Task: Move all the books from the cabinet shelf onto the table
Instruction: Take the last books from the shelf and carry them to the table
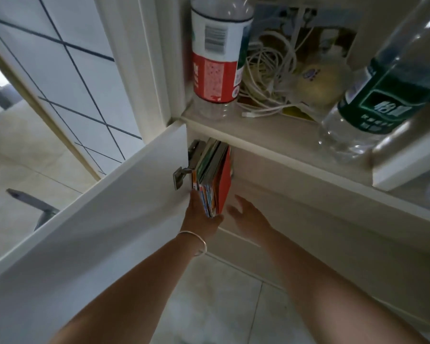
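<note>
Both forearms reach up into the open cabinet (271, 170). Left hand (199, 217), a bangle (196, 242) at its wrist, grips the lower end of the upright books (212, 177) inside the lower shelf beside the door (85, 219). Right hand (246, 214) hangs just beside them, fingers spread, touching nothing.

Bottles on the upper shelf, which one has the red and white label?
The bottle on the left, standing beside the tangle of white cables. The other bottle, at the right, wears a dark green label instead.
</note>
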